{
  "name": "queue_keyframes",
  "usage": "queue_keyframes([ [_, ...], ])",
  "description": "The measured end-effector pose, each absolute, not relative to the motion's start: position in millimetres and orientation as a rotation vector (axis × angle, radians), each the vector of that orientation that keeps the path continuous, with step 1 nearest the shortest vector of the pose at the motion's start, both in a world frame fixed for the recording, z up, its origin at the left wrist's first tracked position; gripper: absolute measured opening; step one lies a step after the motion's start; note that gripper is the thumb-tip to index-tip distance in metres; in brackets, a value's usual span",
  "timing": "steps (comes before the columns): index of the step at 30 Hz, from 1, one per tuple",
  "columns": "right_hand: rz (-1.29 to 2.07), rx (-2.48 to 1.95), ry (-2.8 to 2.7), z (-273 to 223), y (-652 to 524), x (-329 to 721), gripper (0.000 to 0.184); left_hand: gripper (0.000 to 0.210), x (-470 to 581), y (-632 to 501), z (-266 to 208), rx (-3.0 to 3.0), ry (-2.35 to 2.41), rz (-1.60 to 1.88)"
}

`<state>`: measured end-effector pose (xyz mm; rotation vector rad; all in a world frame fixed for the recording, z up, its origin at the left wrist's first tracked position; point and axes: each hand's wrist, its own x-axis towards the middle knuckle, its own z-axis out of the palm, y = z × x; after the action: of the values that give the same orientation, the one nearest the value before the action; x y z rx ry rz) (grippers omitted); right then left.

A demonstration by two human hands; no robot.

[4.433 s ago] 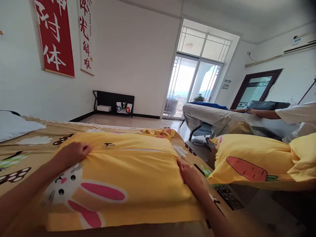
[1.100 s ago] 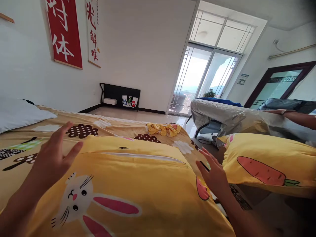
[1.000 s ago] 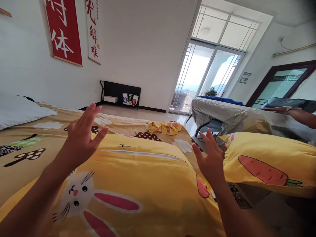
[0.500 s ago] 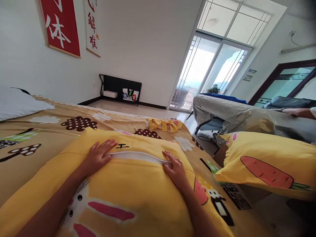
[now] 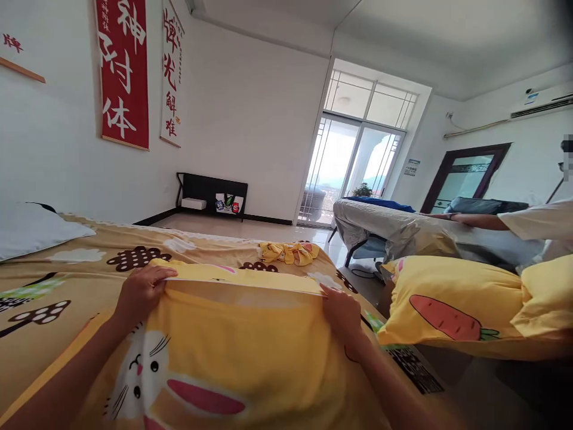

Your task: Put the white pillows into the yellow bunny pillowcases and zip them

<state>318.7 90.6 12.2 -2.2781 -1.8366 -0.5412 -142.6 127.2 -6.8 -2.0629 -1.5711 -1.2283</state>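
Observation:
A yellow pillowcase (image 5: 250, 346) with a printed white rabbit lies in front of me on the bed. At the left end of its opening, my left hand (image 5: 142, 289) is closed on the hem. My right hand (image 5: 344, 307) pinches the same edge on the right, so the hem stretches nearly straight between them. The inner side of the far flap shows as a pale band. Whether anything fills the pillowcase cannot be seen.
A bunched yellow cloth (image 5: 289, 253) lies near the bed's far edge. A white pillow (image 5: 40, 230) is at the left. Yellow carrot-print pillows (image 5: 452, 298) sit at the right. Behind them, another person's arm (image 5: 481, 221) reaches over a plastic-covered surface (image 5: 380, 215).
Both hands lay on the pillowcase with fingers spread; now they grip the opening's edge farther apart and hold it taut. My view has tilted up, and the other person's arm shows more.

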Motion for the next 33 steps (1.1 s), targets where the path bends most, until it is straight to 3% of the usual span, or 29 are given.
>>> queue_keyframes([
  [6, -0.886, -1.958, -1.676, 74, 119, 304, 0.05, 0.031, -140, 160, 59, -1.805, -1.224, -1.373],
  [10, -0.767, -1.822, -1.739, 84, 135, 306, 0.055, 0.04, -156, 177, 70, -1.885, -1.219, -1.239],
  [16, -0.108, -1.874, -2.2, 4, 183, 301, 0.055, 0.063, -157, 218, -17, -2.342, -1.621, -0.756],
  [20, 0.002, -1.92, -2.289, -34, 218, 291, 0.055, 0.066, -156, 245, -73, -2.389, -1.776, -0.903],
  [28, 0.114, -1.746, -2.051, -60, 218, 317, 0.063, 0.058, -174, 242, -80, -2.364, -1.713, -1.165],
  [33, 0.42, -1.432, -1.864, -55, 204, 337, 0.051, 0.062, -176, 229, -87, -2.343, -1.704, -1.159],
])
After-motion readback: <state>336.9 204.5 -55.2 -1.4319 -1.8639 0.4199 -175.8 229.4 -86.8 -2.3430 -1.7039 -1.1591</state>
